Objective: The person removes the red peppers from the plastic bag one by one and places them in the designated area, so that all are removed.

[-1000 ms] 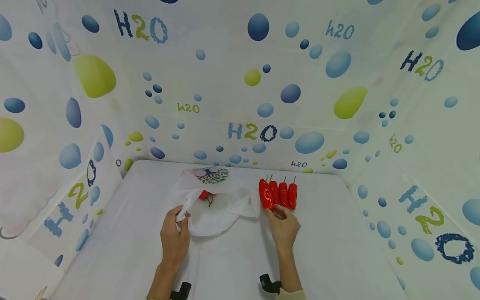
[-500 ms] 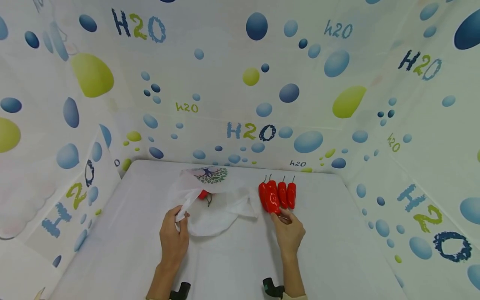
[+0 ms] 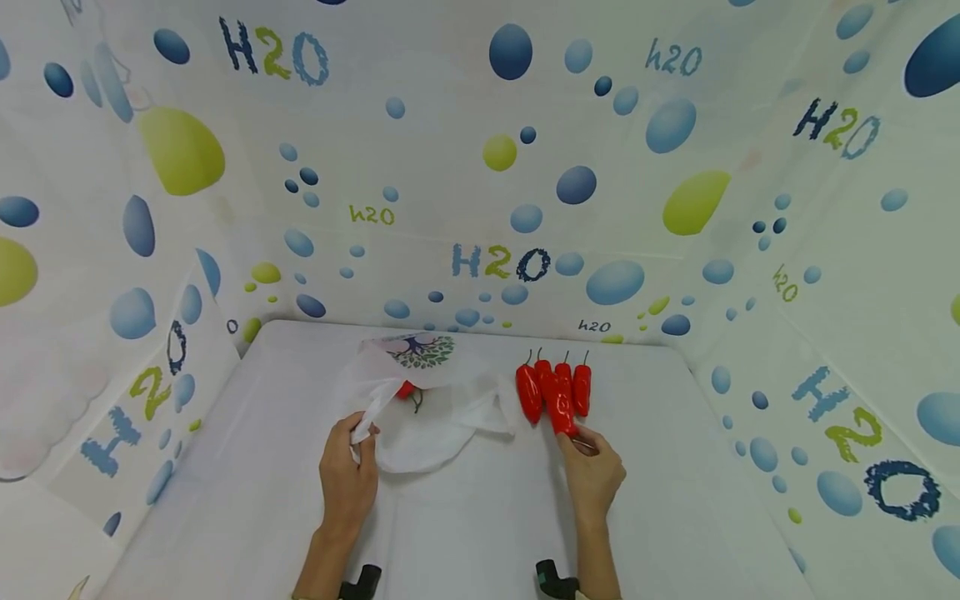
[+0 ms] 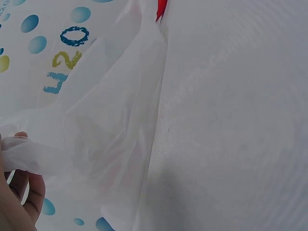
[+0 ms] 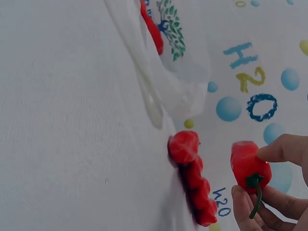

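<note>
My left hand [image 3: 349,471] pinches the edge of a white plastic bag [image 3: 431,446] with a tree print, keeping its mouth lifted. Inside the bag's opening shows part of a red pepper [image 3: 406,390] with a green stem. The fingers of my right hand [image 3: 592,475] grip another red pepper [image 3: 559,404] by its stem end; the right wrist view shows this pepper [image 5: 249,163] between thumb and fingers, its stem hanging free. Beyond it, several more red peppers [image 3: 528,393] lie in a row right of the bag, partly covered by the held one in the head view.
All of this is on a white-covered table [image 3: 675,467]. Behind and at the sides hangs a white curtain [image 3: 450,167] printed with blue and green dots and lettering. Dark wrist-worn devices [image 3: 553,579] show near both forearms.
My right hand has shifted right and slightly nearer with the held pepper, passing from the leftmost pepper of the row to its middle. The left hand and bag stay nearly still.
</note>
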A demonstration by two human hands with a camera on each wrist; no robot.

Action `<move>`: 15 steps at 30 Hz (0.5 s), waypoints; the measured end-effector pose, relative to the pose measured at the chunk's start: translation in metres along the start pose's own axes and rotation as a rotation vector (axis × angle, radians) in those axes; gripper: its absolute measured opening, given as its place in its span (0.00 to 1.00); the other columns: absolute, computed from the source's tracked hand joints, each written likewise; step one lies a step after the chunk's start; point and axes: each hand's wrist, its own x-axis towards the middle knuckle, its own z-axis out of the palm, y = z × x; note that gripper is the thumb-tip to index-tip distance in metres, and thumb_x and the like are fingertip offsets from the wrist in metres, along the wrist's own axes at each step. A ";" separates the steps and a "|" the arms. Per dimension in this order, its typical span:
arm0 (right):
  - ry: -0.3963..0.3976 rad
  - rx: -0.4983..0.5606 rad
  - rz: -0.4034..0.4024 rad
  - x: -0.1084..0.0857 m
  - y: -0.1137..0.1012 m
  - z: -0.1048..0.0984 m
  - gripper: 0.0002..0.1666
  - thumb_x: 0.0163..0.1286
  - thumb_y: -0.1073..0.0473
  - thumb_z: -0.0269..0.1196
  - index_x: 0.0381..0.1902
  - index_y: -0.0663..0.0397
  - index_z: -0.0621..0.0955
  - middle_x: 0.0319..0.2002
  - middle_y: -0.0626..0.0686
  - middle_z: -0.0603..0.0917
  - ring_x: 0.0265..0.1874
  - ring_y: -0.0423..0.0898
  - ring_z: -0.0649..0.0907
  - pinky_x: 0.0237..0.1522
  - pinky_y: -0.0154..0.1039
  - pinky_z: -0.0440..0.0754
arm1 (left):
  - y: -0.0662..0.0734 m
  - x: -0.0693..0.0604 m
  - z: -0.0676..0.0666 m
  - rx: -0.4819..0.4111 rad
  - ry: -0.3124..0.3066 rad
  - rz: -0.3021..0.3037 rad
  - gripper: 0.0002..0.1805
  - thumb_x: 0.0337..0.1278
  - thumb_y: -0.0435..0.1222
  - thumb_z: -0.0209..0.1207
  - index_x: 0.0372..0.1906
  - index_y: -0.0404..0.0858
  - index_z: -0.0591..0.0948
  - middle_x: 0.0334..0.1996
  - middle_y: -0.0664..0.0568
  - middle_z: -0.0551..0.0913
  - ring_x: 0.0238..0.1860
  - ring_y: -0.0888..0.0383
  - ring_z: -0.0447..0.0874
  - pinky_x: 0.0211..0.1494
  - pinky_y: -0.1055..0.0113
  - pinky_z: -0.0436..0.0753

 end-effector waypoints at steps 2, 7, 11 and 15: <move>0.004 -0.012 0.014 0.000 0.003 -0.002 0.15 0.63 0.59 0.76 0.46 0.59 0.90 0.38 0.57 0.92 0.35 0.54 0.91 0.30 0.23 0.79 | -0.001 0.000 0.000 -0.001 -0.010 -0.010 0.15 0.68 0.21 0.56 0.56 0.28 0.78 0.41 0.45 0.84 0.44 0.52 0.80 0.55 0.82 0.70; 0.000 -0.049 0.046 0.001 0.010 -0.006 0.16 0.65 0.58 0.74 0.48 0.59 0.90 0.40 0.58 0.92 0.37 0.54 0.91 0.31 0.23 0.79 | -0.001 0.000 0.001 0.000 -0.024 -0.021 0.14 0.68 0.21 0.56 0.56 0.28 0.78 0.41 0.44 0.83 0.44 0.52 0.80 0.56 0.81 0.69; 0.014 -0.061 0.062 0.001 0.015 -0.009 0.15 0.65 0.59 0.74 0.48 0.60 0.90 0.40 0.59 0.91 0.37 0.55 0.91 0.30 0.21 0.78 | -0.001 -0.001 0.001 0.000 -0.015 -0.005 0.15 0.67 0.21 0.56 0.56 0.28 0.78 0.41 0.45 0.84 0.43 0.52 0.80 0.56 0.82 0.70; 0.024 -0.066 0.074 0.000 0.019 -0.012 0.15 0.64 0.60 0.74 0.48 0.61 0.90 0.40 0.60 0.91 0.37 0.56 0.91 0.30 0.22 0.78 | 0.000 -0.001 0.002 -0.004 -0.003 0.011 0.16 0.66 0.20 0.56 0.57 0.29 0.79 0.41 0.46 0.84 0.43 0.52 0.80 0.56 0.82 0.70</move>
